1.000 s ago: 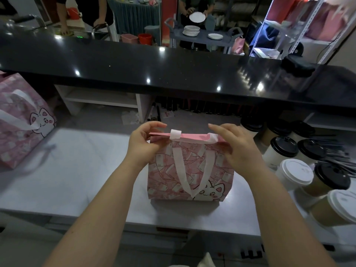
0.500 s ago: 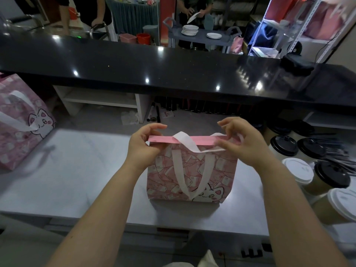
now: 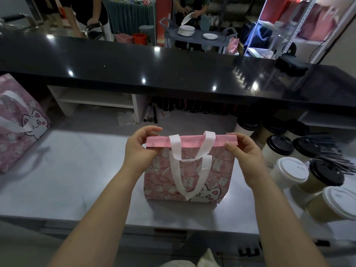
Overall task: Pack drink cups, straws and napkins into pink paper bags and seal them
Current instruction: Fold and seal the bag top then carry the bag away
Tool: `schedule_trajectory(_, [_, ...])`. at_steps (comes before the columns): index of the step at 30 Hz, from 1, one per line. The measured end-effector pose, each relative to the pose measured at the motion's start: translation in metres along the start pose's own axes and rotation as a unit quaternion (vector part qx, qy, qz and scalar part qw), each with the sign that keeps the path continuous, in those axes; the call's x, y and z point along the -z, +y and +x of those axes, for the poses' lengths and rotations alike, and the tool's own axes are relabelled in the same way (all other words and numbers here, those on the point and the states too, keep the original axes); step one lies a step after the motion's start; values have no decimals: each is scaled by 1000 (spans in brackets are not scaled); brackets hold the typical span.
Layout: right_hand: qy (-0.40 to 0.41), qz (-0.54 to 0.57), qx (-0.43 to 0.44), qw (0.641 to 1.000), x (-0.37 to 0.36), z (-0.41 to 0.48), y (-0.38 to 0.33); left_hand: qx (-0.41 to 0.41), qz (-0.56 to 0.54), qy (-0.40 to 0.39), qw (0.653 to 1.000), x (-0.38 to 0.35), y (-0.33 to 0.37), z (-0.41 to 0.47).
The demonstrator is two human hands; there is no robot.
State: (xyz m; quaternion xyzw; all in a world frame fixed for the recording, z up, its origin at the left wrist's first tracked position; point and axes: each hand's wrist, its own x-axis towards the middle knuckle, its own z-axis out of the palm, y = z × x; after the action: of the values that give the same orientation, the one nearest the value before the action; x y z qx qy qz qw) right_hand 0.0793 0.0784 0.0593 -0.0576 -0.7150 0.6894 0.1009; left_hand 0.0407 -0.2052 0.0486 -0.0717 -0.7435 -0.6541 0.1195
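The left hand (image 3: 139, 149) and right hand (image 3: 248, 158) each pinch the folded top of the cat-print bag (image 3: 221, 170), sealing underway; a second bag (image 3: 17, 132) stands aside, lidded cups (image 3: 290, 168) wait unpacked

Matt paper bag (image 3: 189, 176), glossy black stone counter (image 3: 173, 72), smooth plastic lids (image 3: 292, 169).

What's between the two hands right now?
Head view: the pink bag's folded top edge runs from left hand to right hand, white handles crossing it.
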Motion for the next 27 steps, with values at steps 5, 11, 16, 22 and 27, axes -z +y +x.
schedule_trajectory(5, [-63, 29, 25, 997, 6, -4, 3, -6, -2, 23, 1000, 0, -5, -1])
schedule_trajectory(11, [33, -78, 56, 995, 0, 6, 11, -4, 4, 21, 1000, 1, -3, 2])
schedule_trajectory(16, [49, -112, 154, 980, -11, -1, 17, -7, 5, -25, 1000, 16, -6, 4])
schedule_trajectory(22, [4, -210, 227, 951, 2, -2, 21, -106, 143, -54, 983, 29, -9, 1])
schedule_trajectory(27, [30, -152, 170, 973, 0, -7, 16, -128, 188, -33, 973, 30, -7, -5])
